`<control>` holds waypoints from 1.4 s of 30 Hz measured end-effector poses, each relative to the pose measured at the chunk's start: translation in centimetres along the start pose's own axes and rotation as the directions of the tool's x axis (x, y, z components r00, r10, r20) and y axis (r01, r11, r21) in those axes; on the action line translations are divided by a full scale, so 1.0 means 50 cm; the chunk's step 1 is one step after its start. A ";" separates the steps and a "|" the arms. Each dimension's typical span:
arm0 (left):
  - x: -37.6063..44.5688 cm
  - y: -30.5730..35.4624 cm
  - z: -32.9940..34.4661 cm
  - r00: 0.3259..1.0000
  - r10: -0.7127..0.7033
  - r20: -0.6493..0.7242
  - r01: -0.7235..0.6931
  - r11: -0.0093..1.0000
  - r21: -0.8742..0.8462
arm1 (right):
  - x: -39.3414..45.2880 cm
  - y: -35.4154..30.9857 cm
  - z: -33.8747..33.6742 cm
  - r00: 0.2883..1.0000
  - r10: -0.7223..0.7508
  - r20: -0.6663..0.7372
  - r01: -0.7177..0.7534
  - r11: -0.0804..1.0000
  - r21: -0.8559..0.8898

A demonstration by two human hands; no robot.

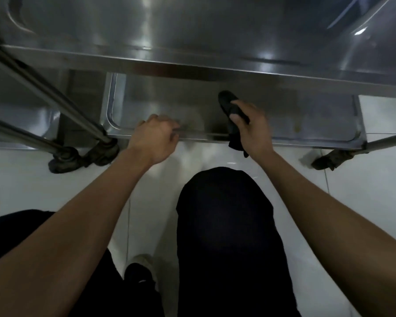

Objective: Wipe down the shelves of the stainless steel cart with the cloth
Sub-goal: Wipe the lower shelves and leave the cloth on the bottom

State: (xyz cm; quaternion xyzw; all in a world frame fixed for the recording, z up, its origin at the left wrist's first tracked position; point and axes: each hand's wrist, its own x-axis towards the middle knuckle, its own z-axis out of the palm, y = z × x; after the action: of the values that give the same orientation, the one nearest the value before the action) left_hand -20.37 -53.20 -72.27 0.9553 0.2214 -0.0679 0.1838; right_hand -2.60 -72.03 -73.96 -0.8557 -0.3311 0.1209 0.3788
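Note:
The stainless steel cart fills the upper half of the head view. Its upper shelf (pixel 192 37) overhangs the low bottom shelf (pixel 160 101). My right hand (pixel 252 126) grips a dark cloth (pixel 226 104), bunched on the bottom shelf near its front edge, with one end hanging over the rim. My left hand (pixel 156 138) curls its fingers over the front rim (pixel 295 139) of that bottom shelf, left of the cloth.
Steel legs (pixel 55 97) slant down at the left to dark caster wheels (pixel 82 156); another caster (pixel 329 160) sits at the right. A second steel surface (pixel 21 120) lies at far left. White tiled floor (pixel 375 191) is below, with my dark-trousered knees (pixel 224 213) and a shoe (pixel 140 271).

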 end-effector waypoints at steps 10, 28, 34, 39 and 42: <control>-0.003 -0.064 0.071 0.993 -0.119 0.011 0.118 0.993 0.015 | 0.041 0.023 0.140 0.940 0.058 0.337 0.003 0.984 -0.177; -0.064 -0.206 0.132 0.904 -0.382 -0.190 0.388 0.922 -0.005 | 0.127 -0.051 0.295 0.839 -0.101 0.536 0.315 0.891 -0.326; -0.086 -0.235 0.148 0.908 -0.345 -0.237 0.357 0.934 0.010 | 0.179 -0.147 0.434 0.779 -0.242 0.578 0.456 0.851 -0.259; -0.079 -0.248 0.156 0.890 -0.341 -0.303 0.346 0.937 -0.041 | 0.197 -0.212 0.508 0.741 -0.317 0.592 0.559 0.780 -0.282; -0.073 -0.246 0.160 0.875 -0.349 -0.337 0.343 0.936 -0.079 | 0.197 -0.198 0.505 0.729 -0.338 0.595 0.571 0.780 -0.257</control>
State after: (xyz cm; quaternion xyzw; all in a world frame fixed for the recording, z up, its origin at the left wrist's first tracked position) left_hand -29.54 -47.43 -82.83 0.8956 0.4179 0.0708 0.1349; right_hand -11.46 -46.30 -83.57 -0.7401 -0.6426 0.1723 0.0983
